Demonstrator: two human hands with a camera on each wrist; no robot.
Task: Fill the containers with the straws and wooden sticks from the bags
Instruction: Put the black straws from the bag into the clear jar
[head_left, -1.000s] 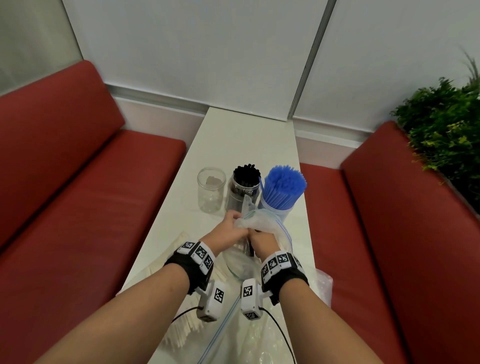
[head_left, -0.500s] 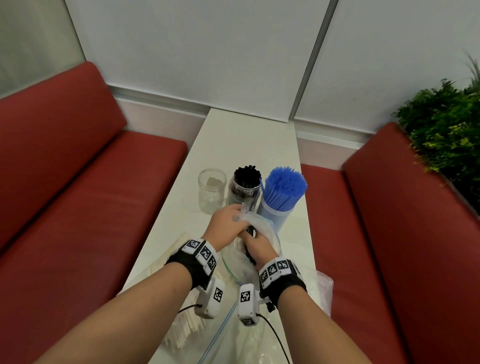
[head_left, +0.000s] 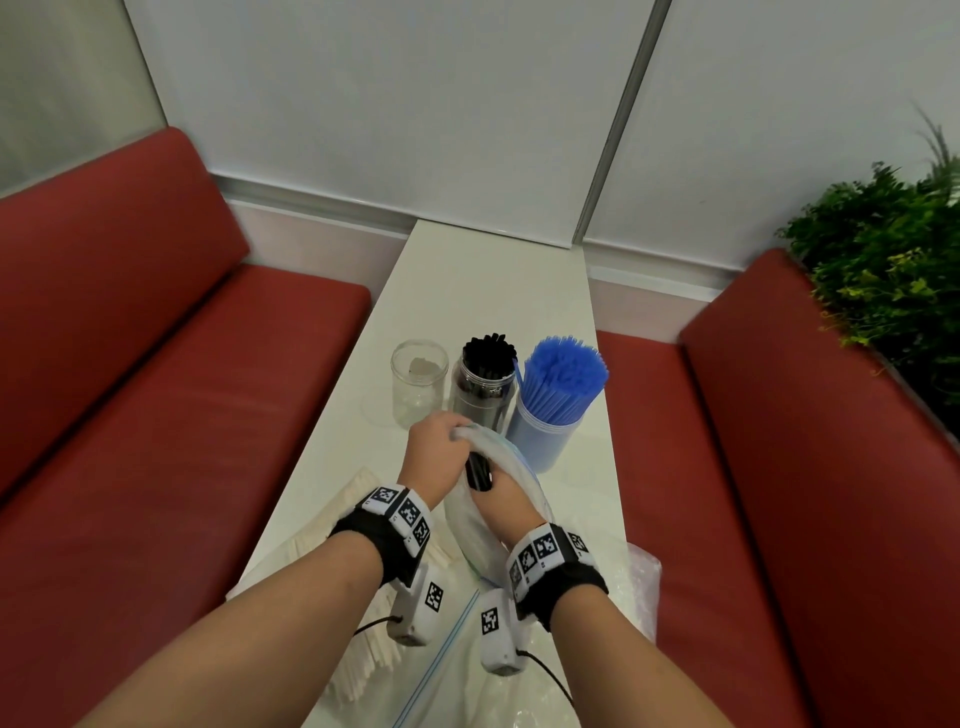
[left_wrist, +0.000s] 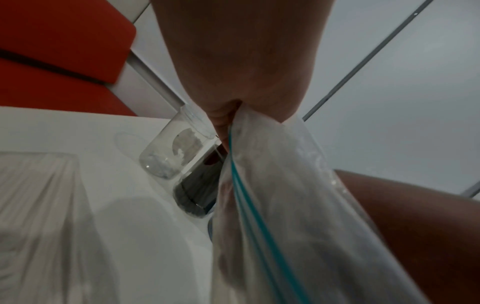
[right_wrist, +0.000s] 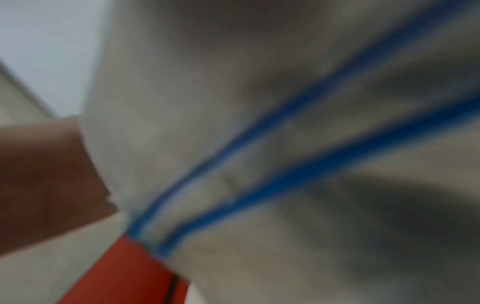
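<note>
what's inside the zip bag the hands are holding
A few black straws show at the mouth of the zip bag, gripped by the right hand. The left hand holds the bag's rim. Anything deeper is hidden by hands and plastic.

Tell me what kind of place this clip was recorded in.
Probably a café or restaurant booth: red padded benches flank a narrow white table, a plant stands beside one, and jars of straws suggest drink service.
</note>
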